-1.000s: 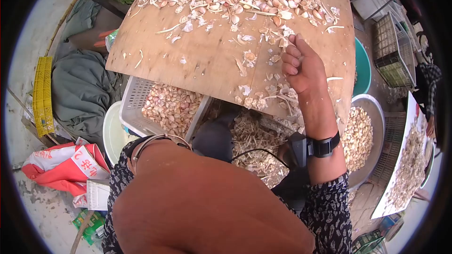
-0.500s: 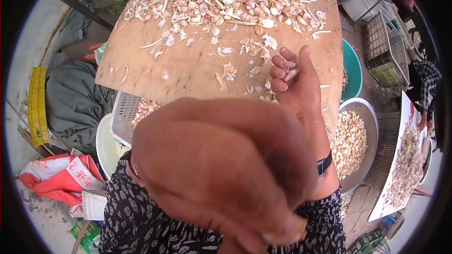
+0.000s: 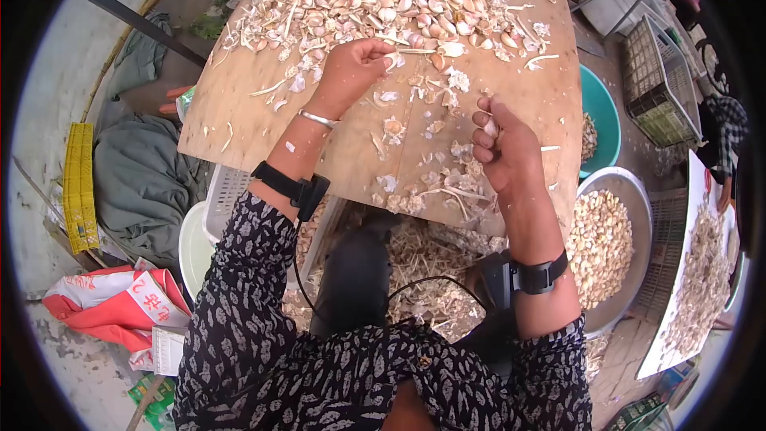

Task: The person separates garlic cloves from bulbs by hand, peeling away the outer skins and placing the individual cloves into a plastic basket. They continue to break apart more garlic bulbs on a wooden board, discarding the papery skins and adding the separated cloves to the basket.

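Note:
My left hand (image 3: 351, 76) is over the wooden board (image 3: 303, 144), at the near edge of a big pile of garlic cloves (image 3: 375, 0). Its thumb and fingertips are pinched together on a small pale piece that looks like garlic peel (image 3: 394, 61). To the right, my right hand (image 3: 507, 144) is curled with the palm side up, and a garlic clove (image 3: 491, 128) shows between its fingers and thumb. Loose skins and dry stems (image 3: 459, 191) lie on the board between and below the hands.
A metal bowl of cloves (image 3: 598, 247) and a teal basin (image 3: 600, 112) stand right of the board. Below its near edge are a white crate (image 3: 227, 195) and a heap of peelings (image 3: 431, 263). At far right a person's hand (image 3: 724, 194) is beside a white board (image 3: 658, 343).
My left hand has moved from close before the camera up to the pile's near edge. My right hand has shifted slightly down, still curled round the clove.

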A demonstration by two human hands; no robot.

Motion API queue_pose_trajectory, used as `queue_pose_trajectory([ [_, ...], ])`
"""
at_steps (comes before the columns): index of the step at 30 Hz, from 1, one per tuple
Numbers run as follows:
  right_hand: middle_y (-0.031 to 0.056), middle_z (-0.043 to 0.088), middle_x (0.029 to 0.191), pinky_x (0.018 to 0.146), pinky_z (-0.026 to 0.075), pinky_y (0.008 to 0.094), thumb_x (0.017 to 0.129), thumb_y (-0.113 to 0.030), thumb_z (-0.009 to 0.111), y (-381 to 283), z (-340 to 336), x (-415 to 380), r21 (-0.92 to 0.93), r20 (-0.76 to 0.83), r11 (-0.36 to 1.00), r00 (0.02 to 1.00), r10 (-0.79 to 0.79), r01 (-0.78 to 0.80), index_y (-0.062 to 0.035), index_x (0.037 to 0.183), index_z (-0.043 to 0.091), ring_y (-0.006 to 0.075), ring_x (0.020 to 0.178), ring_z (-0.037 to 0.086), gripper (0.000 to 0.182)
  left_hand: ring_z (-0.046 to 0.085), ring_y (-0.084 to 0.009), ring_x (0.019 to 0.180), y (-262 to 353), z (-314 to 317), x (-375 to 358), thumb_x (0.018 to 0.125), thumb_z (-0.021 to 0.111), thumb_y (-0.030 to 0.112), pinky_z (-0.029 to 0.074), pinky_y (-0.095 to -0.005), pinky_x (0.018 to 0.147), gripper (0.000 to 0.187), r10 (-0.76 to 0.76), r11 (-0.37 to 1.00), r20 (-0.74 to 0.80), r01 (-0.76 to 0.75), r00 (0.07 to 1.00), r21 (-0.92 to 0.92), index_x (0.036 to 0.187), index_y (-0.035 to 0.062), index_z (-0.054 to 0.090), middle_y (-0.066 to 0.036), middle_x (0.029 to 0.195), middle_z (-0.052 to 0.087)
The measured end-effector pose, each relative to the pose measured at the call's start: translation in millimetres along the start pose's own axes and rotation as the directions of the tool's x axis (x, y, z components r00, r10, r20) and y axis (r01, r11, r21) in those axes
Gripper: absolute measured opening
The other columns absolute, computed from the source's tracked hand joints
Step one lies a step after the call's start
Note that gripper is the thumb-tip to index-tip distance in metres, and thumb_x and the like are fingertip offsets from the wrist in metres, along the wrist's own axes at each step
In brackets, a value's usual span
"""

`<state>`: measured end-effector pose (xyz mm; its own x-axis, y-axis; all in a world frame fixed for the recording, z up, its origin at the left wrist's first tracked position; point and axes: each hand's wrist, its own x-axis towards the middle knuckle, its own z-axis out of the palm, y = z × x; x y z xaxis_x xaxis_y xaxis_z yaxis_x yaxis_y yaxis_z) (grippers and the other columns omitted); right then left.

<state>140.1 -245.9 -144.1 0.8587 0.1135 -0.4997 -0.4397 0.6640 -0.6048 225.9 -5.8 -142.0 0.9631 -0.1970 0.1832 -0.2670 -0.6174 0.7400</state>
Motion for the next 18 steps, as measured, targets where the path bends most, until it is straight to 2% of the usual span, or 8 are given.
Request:
queue_pose_trajectory([
  [1, -0.0003, 0.048, 0.073, 0.043, 0.028, 0.021, 0.096, -0.02, 0.047, 1, -1, 1, 0.006, 0.0, 1.0, 1.0, -0.001, 0.001, -0.0048, 0.096, 0.053, 0.0071, 0.053, 0.037, 0.017, 0.062, -0.0174, 0.077, 27, -4, -14, 0.084, 0.062, 0.007, 0.05, -0.028, 0.07, 0.019, -0.14, 0.819, 0.11, 0.177, 0.984, -0.546, 0.101, -0.0015, 0.06, -0.01, 0.09, 0.064],
  [5, -0.0005, 0.047, 0.071, 0.043, 0.028, 0.0215, 0.096, -0.021, 0.046, -1, 2, -5, 0.063, 0.028, 0.998, 0.999, 0.019, -0.021, -0.0048, 0.096, 0.052, 0.0075, 0.053, 0.037, 0.018, 0.061, -0.0147, 0.078, 114, -9, -73, 0.086, 0.062, 0.006, 0.05, -0.0264, 0.07, 0.023, 0.145, 0.655, 0.027, -0.075, 0.989, -0.752, 0.106, -0.0018, 0.054, -0.01, 0.091, 0.063],
  [6, -0.0007, 0.047, 0.071, 0.043, 0.028, 0.0214, 0.096, -0.022, 0.046, -1, 4, -7, 0.07, 0.022, 0.997, 1.0, 0.021, -0.023, -0.0049, 0.096, 0.052, 0.0075, 0.053, 0.037, 0.018, 0.061, -0.0174, 0.079, 137, -9, -88, 0.086, 0.061, 0.003, 0.051, -0.0283, 0.068, 0.016, 0.339, 0.562, -0.073, -0.264, 0.938, -0.784, 0.101, 0.0003, 0.057, -0.013, 0.091, 0.063],
  [7, -0.0007, 0.047, 0.071, 0.043, 0.028, 0.0214, 0.096, -0.022, 0.046, 1, 3, -7, 0.075, 0.013, 0.997, 1.0, 0.022, -0.023, -0.0049, 0.096, 0.052, 0.0075, 0.053, 0.037, 0.018, 0.06, -0.0195, 0.076, 159, -19, -97, 0.085, 0.062, 0.005, 0.051, -0.0291, 0.064, 0.01, 0.557, 0.48, -0.023, -0.345, 0.83, -0.807, 0.094, 0.0021, 0.06, -0.017, 0.089, 0.063],
  [9, -0.0008, 0.046, 0.07, 0.044, 0.029, 0.0214, 0.096, -0.021, 0.046, 0, 0, -4, 0.088, 0.085, 0.995, 0.996, 0.035, -0.043, -0.0049, 0.095, 0.052, 0.0077, 0.054, 0.037, 0.018, 0.057, -0.0222, 0.068, 195, -26, -93, 0.083, 0.065, 0.012, 0.049, -0.0272, 0.058, 0.01, 0.894, 0.072, -0.213, -0.595, 0.393, -0.8, 0.088, 0.0037, 0.062, -0.015, 0.086, 0.065],
  [11, -0.0005, 0.047, 0.071, 0.044, 0.029, 0.0215, 0.096, -0.022, 0.046, 0, -2, -4, 0.099, 0.088, 0.994, 0.995, 0.039, -0.047, -0.0047, 0.095, 0.052, 0.0082, 0.054, 0.038, 0.018, 0.055, -0.011, 0.052, 229, -32, -146, 0.076, 0.063, -0.002, 0.043, -0.0204, 0.046, 0.019, 0.623, 0.228, -0.327, -0.565, 0.711, -0.793, 0.06, 0.0078, 0.056, -0.002, 0.065, 0.063],
  [14, 0.0, 0.047, 0.071, 0.044, 0.03, 0.0217, 0.097, -0.023, 0.045, 2, 1, -9, 0.124, 0.085, 0.991, 0.996, 0.039, -0.05, -0.0044, 0.095, 0.052, 0.0093, 0.055, 0.039, 0.02, 0.053, -0.0076, 0.052, 241, -13, -149, 0.073, 0.064, -0.002, 0.043, -0.0205, 0.046, 0.018, 0.551, 0.362, -0.58, -0.798, 0.6, -0.481, 0.062, 0.0088, 0.056, 0.002, 0.065, 0.062],
  [18, 0.0024, 0.05, 0.073, 0.046, 0.036, 0.023, 0.097, -0.031, 0.045, -2, 8, -12, 0.177, 0.119, 0.983, 0.993, 0.018, -0.039, -0.0038, 0.096, 0.053, 0.0128, 0.06, 0.048, 0.029, 0.052, -0.006, 0.053, 248, 1, -146, 0.071, 0.067, -0.001, 0.044, -0.02, 0.048, 0.016, 0.45, 0.51, -0.66, -0.78, 0.601, -0.362, 0.063, 0.0088, 0.057, 0.003, 0.064, 0.06],
])
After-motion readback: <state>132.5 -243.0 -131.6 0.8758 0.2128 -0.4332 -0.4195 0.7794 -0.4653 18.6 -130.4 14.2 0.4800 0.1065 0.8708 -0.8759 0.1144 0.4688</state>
